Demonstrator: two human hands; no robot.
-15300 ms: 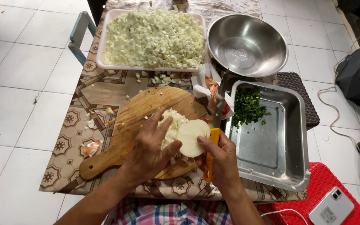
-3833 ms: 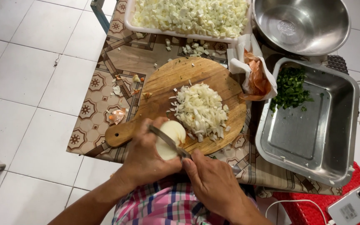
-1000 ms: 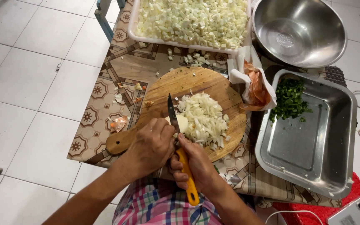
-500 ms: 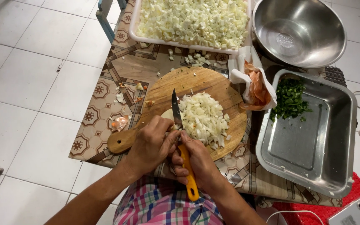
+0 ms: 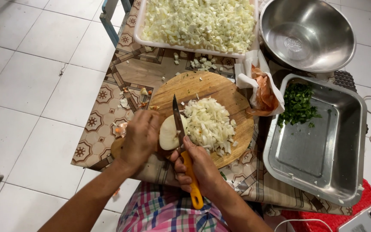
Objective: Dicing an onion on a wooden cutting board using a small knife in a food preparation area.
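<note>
A round wooden cutting board lies on a patterned tablecloth. My left hand presses a pale onion piece against the board's near left part. My right hand grips a yellow-handled knife, its blade standing on the onion piece's right edge and pointing away from me. A heap of chopped onion lies just right of the blade.
A white tray of diced pale vegetable stands at the back. A steel bowl sits back right, a steel pan with chopped greens at right. A bag of peels lies between board and pan. A phone is bottom right.
Over the last second the knife has stayed at the onion piece with small cutting shifts. The chopped heap has grown since the earliest frames, and the onion piece is smaller.
</note>
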